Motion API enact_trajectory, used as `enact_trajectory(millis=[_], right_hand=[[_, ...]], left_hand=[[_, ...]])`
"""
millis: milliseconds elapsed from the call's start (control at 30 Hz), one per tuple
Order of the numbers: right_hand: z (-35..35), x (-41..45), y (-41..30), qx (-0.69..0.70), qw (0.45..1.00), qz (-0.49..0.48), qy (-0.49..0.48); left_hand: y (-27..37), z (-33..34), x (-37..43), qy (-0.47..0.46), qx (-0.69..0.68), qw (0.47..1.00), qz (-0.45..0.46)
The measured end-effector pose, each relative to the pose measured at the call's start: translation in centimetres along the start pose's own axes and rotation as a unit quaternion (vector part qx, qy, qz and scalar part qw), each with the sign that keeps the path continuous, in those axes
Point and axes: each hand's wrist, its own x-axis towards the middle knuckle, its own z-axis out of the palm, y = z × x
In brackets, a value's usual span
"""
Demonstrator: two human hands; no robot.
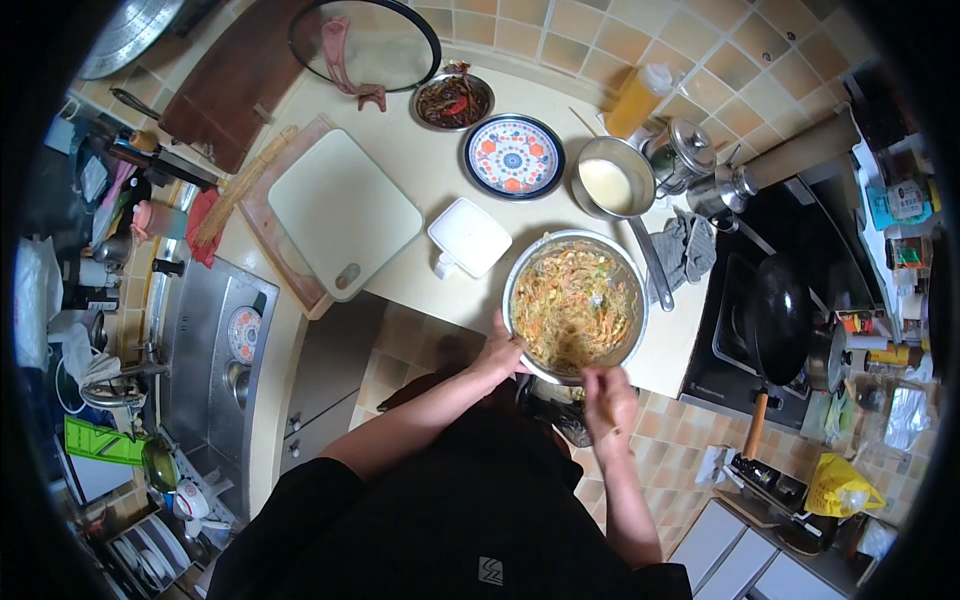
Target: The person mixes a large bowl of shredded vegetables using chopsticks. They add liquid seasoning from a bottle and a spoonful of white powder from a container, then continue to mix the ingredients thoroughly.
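At the counter's front edge is a metal mixing bowl (646, 300), tilted slightly towards me. It holds a mix of thin noodles (574, 300) with orange and green shreds. My left hand (501, 354) grips the rim at its lower left. Over the near rim, my right hand (609, 401) is closed around a thin wooden utensil (617, 430). Only its end shows below the fist; the rest is hidden or blurred, and the noodles in front of the hand look smeared by motion. Left of the bowl stands a white square container with a handle (471, 237).
A saucepan (613, 180) with pale liquid stands behind the bowl, its handle reaching along the right side. Nearby are a patterned plate (514, 156), a dish of dark food (453, 101) and a cutting board (345, 210). A wok (780, 319) sits on the stove; the sink (206, 352) is left.
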Motion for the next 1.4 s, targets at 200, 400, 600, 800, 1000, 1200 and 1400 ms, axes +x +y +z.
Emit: enact_trajectory(millis=[200, 400, 600, 800, 1000, 1200, 1400], right_hand=[[1.3, 5.0, -1.5, 0.097, 0.993, 0.060, -0.018], [-4.0, 12.5, -1.2, 0.189, 0.943, -0.047, -0.271], [-7.5, 11.9, 5.2, 0.175, 0.947, 0.029, -0.269], [-3.2, -1.5, 4.4, 0.218, 0.940, 0.243, -0.097], [1.5, 2.2, -1.4, 0.392, 0.859, 0.317, 0.092], [2.0, -0.9, -2.7, 0.165, 0.974, 0.157, 0.005], [3.5, 2.8, 1.6, 0.179, 0.961, 0.173, 0.121]], left_hand=[[1.3, -1.1, 0.4, -0.033, 0.048, 0.997, -0.046], [4.6, -5.6, 2.7, -0.115, 0.178, 0.974, -0.083], [7.3, -6.4, 2.6, -0.168, 0.225, 0.957, -0.069], [5.0, -5.5, 2.0, -0.110, 0.134, 0.979, -0.106], [3.8, -3.8, 1.0, -0.078, 0.131, 0.984, -0.093], [3.8, -2.7, 0.4, -0.050, 0.126, 0.987, -0.084], [2.7, -2.6, 1.5, -0.083, 0.136, 0.984, -0.082]])
